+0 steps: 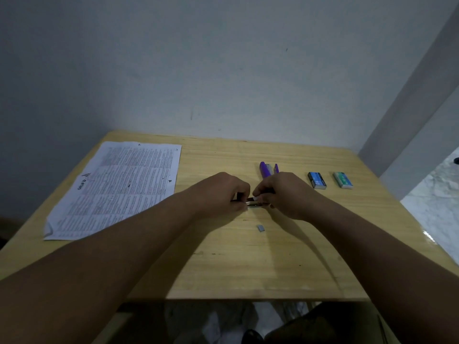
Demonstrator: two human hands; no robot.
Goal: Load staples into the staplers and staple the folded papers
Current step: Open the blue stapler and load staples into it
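Note:
My left hand [224, 192] and my right hand [285, 194] meet at the middle of the wooden table [248, 264]. Both are closed around a small metal stapler [255, 202], of which only a shiny strip shows between the fingers. A purple stapler [265, 169] lies open just beyond my right hand, partly hidden by it. A short grey strip of staples [260, 228] lies loose on the table, nearer to me than the hands. A printed paper sheet [116, 187] lies flat at the left of the table.
Two small staple boxes sit at the right: a blue one [317, 180] and a green one [343, 180]. The table stands against a pale wall. A white tiled floor [437, 207] shows past the table's right edge.

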